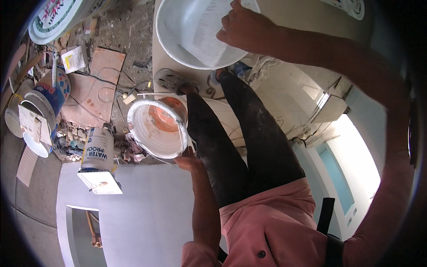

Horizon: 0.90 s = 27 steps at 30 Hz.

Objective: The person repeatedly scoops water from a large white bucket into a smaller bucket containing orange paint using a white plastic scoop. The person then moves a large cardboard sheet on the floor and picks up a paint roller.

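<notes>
My left hand is closed on the rim of a white bucket, which leans with its mouth toward me. Inside the bucket an orange round shape shows, and whitish smears mark the wall. My right hand is curled over a wide white basin farther away. Its fingers are bent together; what they hold, if anything, I cannot make out. A whitish, streaked layer covers part of the basin's inside. The basin's far edge is cut off by the picture.
Printed tubs stand on the left, among them a white one and a blue one. Reddish boards, cables and rubble lie on the ground. A grey clog is on my foot beside the bucket. A large container is at upper left.
</notes>
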Motion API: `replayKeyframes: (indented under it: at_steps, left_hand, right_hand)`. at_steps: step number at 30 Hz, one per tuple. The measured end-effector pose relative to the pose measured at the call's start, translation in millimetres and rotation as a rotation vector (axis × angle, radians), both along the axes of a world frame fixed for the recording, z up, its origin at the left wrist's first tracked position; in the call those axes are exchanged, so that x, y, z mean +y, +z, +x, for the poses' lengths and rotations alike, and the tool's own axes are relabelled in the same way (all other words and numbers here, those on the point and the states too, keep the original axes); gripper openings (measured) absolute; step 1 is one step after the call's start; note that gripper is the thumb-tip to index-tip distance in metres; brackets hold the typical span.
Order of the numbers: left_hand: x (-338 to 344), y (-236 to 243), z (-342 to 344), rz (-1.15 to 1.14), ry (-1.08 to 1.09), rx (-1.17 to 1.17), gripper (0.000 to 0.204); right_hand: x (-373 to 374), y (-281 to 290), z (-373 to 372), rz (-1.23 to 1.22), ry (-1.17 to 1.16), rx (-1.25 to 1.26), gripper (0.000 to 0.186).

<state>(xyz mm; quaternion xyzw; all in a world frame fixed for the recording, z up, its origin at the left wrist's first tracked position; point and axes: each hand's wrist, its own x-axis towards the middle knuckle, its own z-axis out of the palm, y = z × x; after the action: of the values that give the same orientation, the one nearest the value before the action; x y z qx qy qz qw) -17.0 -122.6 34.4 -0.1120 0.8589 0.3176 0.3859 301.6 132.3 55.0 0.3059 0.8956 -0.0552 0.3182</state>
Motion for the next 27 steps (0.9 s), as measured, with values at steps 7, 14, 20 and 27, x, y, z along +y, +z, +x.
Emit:
replayKeyframes:
  at_steps: [7, 14, 20, 27]
  left_hand:
    - [-2.6, -6.1, -10.4, -0.041, 0.099, -0.015, 0.048]
    - [-4.1, -7.5, -18.6, 0.003, 0.114, -0.032, 0.049]
    - [7.2, -1.1, -23.0, -0.030, 0.071, -0.027, 0.051]
    - [0.7, -6.4, -32.0, -0.023, 0.082, -0.016, 0.050]
  right_hand:
    - [22.7, 12.8, 10.7, 0.229, 0.193, 0.262, 0.013]
    - [-0.8, -88.1, 22.1, 0.262, -0.084, 0.271, 0.012]
    - [-2.0, -111.7, 9.6, 0.348, -0.599, 0.212, 0.026]
    - [-29.2, -123.6, 13.4, -0.013, -1.469, 0.106, 0.041]
